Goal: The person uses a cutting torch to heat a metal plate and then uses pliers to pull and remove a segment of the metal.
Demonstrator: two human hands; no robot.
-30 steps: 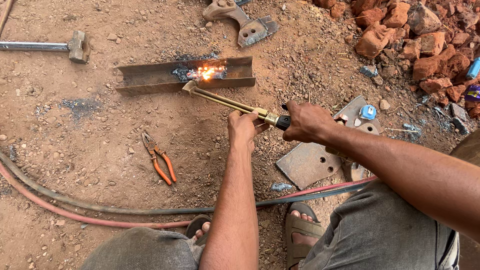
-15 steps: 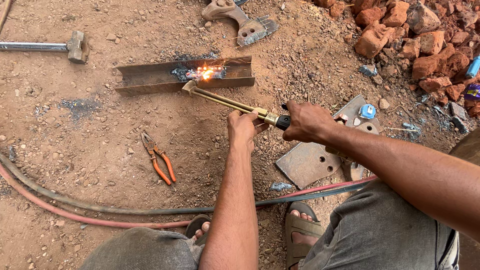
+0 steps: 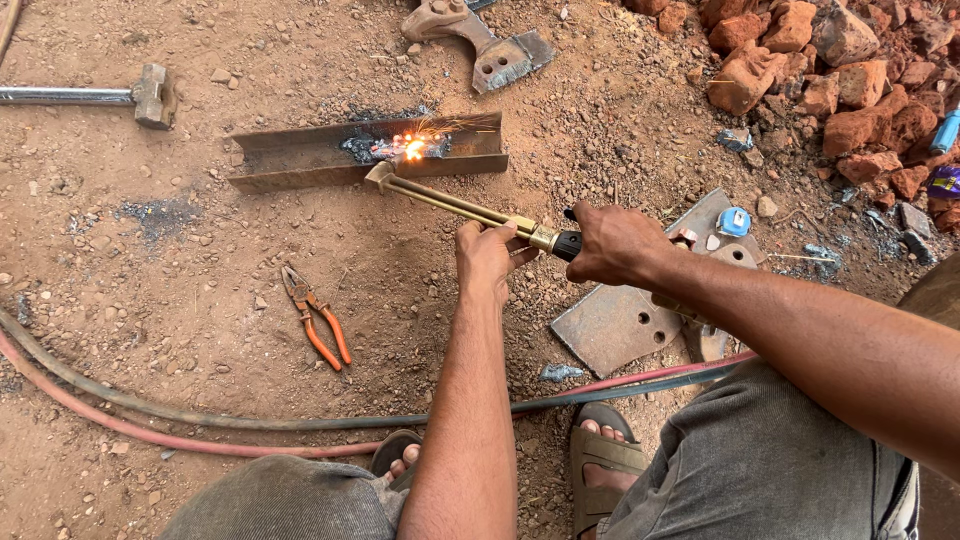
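Both hands gripping a brass torch (image 3: 455, 205), left hand (image 3: 487, 262) ahead of right hand (image 3: 612, 243), sparks on steel channel (image 3: 300, 158) beyond, pliers (image 3: 318, 327) left.

Outdoor scrapyard workshop: dirt ground (image 3: 200, 330), brick rubble (image 3: 850, 80).

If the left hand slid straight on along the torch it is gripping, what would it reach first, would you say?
Probably the rusty steel channel lying on the dirt, near its glowing, sparking spot. The left hand points up-left along the brass cutting torch; nothing else shows between, though depth is uncertain.
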